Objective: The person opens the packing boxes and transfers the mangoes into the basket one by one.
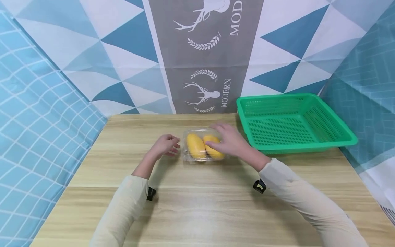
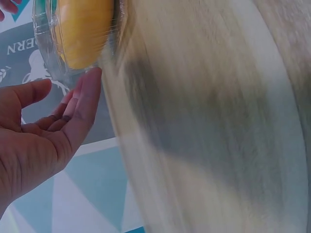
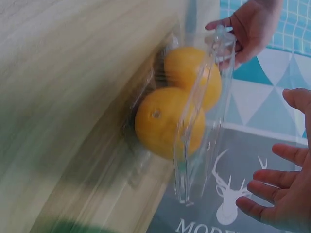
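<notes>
We hold our left hand (image 1: 166, 145) and right hand (image 1: 229, 140) unclenched, either side of the box (image 1: 200, 159) of fruits (image 1: 195, 145).

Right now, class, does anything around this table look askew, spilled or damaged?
The grey wall panel behind the table looks turned: its deer heads and MODERN lettering lie sideways. The mango-like fruits sit inside the clear plastic box; no spill or damage shows.

Held both arms (image 1: 121, 209) outstretched, angled inward; turned the left hand (image 1: 167, 145) palm inward, with fingers gently bent and thumb apart; spread the right hand (image 1: 229, 140), with fingers loosely curved and separated.
</notes>
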`<action>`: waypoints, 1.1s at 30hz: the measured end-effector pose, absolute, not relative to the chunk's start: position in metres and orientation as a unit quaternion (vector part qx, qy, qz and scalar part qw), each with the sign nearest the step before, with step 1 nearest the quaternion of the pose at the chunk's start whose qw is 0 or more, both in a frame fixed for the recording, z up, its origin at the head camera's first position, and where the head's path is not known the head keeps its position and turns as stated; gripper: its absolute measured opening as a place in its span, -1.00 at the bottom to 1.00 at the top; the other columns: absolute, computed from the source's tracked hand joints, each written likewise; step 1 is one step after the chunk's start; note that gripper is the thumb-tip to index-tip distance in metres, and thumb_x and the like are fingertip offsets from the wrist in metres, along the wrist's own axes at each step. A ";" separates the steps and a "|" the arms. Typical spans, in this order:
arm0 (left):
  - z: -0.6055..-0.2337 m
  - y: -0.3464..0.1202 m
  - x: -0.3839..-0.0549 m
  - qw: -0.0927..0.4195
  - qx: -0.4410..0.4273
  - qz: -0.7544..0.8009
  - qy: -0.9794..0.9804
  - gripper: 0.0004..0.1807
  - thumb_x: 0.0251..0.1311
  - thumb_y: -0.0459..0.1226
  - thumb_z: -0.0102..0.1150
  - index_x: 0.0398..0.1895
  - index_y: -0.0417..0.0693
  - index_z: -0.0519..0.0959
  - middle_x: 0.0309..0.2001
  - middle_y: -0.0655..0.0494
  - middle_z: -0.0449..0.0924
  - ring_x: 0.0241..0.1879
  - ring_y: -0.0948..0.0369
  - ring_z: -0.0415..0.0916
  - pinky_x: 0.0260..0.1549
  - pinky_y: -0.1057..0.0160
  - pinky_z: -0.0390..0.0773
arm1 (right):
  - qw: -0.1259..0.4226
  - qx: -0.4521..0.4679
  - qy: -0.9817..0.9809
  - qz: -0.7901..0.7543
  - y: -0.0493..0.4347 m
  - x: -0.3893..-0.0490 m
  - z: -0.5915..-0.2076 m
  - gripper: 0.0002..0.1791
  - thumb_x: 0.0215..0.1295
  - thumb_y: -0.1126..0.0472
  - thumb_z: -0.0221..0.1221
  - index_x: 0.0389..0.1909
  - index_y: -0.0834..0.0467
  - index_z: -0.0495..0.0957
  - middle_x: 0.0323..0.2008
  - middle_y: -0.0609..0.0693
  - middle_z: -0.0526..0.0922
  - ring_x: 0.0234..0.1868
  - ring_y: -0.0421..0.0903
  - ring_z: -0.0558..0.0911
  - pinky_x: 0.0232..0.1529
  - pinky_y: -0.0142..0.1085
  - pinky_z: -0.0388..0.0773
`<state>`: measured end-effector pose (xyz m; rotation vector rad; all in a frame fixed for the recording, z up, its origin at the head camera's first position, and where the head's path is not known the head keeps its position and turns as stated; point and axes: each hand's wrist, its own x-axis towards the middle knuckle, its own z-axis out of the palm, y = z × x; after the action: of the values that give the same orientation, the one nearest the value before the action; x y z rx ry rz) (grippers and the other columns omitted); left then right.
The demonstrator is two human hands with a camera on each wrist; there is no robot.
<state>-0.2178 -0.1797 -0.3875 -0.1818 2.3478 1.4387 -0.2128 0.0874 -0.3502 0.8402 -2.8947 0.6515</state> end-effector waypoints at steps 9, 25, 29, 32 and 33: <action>-0.390 -0.181 -0.219 0.207 -0.071 0.568 0.793 -0.56 0.41 -0.21 -0.20 0.21 -0.35 0.28 -0.07 -0.21 0.49 -0.33 0.14 0.58 -0.24 0.15 0.66 | 0.012 0.308 -0.930 0.202 0.065 -0.213 -0.356 -0.27 0.14 -0.26 0.14 0.26 0.05 0.35 0.26 0.13 0.40 0.28 0.13 0.36 0.31 0.06 0.27; -0.398 -0.178 -0.222 0.251 -0.085 0.605 0.751 -0.57 0.39 -0.29 -0.17 0.25 -0.34 0.26 -0.17 -0.03 0.48 -0.40 0.25 0.54 -0.24 0.22 0.67 | 0.008 0.341 -0.919 0.198 0.050 -0.206 -0.371 -0.34 0.13 -0.20 0.19 0.19 0.06 0.43 0.20 0.09 0.45 0.27 0.05 0.38 0.29 0.00 0.30; -0.397 -0.178 -0.222 0.259 -0.080 0.608 0.746 -0.56 0.39 -0.32 -0.17 0.26 -0.35 0.24 -0.20 0.00 0.47 -0.41 0.25 0.53 -0.26 0.23 0.67 | 0.010 0.343 -0.920 0.189 0.046 -0.205 -0.371 -0.35 0.13 -0.21 0.18 0.19 0.04 0.43 0.21 0.09 0.45 0.27 0.04 0.38 0.28 -0.01 0.32; -0.397 -0.178 -0.223 0.265 -0.078 0.603 0.748 -0.57 0.38 -0.33 -0.17 0.26 -0.34 0.24 -0.23 0.03 0.48 -0.40 0.25 0.53 -0.25 0.22 0.67 | 0.002 0.344 -0.921 0.183 0.043 -0.205 -0.373 -0.34 0.13 -0.22 0.18 0.21 0.02 0.41 0.24 0.10 0.42 0.28 0.05 0.37 0.28 0.00 0.31; -0.397 -0.177 -0.223 0.267 -0.078 0.602 0.748 -0.57 0.38 -0.34 -0.16 0.26 -0.34 0.25 -0.24 0.03 0.49 -0.40 0.24 0.54 -0.25 0.21 0.67 | -0.002 0.343 -0.921 0.183 0.042 -0.205 -0.373 -0.33 0.12 -0.23 0.18 0.22 0.01 0.41 0.24 0.10 0.42 0.28 0.05 0.37 0.28 0.01 0.31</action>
<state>-0.2235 -0.1772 -0.3974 -0.2116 2.0193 1.6256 -0.2051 0.0425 -0.3730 1.0787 -2.8979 0.5749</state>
